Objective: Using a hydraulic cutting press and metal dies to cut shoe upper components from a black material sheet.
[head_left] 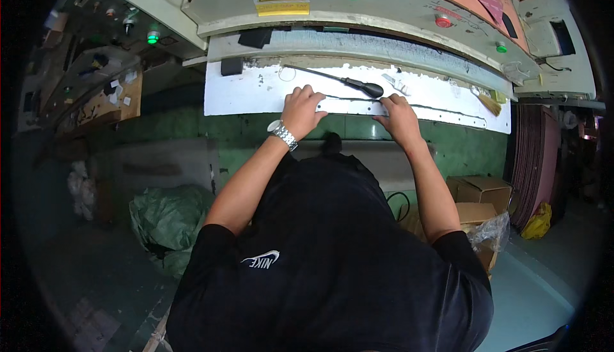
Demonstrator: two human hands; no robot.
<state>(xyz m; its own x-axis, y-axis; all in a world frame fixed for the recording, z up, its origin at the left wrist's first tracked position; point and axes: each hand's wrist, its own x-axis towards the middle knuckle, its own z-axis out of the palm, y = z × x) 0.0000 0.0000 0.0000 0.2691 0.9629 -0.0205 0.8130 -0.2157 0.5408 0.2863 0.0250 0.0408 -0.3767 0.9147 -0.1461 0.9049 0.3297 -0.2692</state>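
Both my hands are at the front edge of the white machine table [246, 101]. A long, thin pale strip with a dark upper edge [348, 105] lies along that edge. My left hand [302, 114], with a metal watch on the wrist, pinches the strip's left part between thumb and fingers. My right hand [400, 120] grips it farther right, thumb toward the left hand. Beyond that hand the strip runs on to the right. Just behind the strip lies a screwdriver [364, 88] with a black handle, its shaft pointing left. Fingers partly hide the strip.
A dark block [231, 66] sits at the table's left end, a small brush [490, 104] at its right. Behind is the machine's beam [396, 8] with green and red buttons. Cardboard boxes [483, 192] stand at the right, a green plastic bag [167, 217] at the left.
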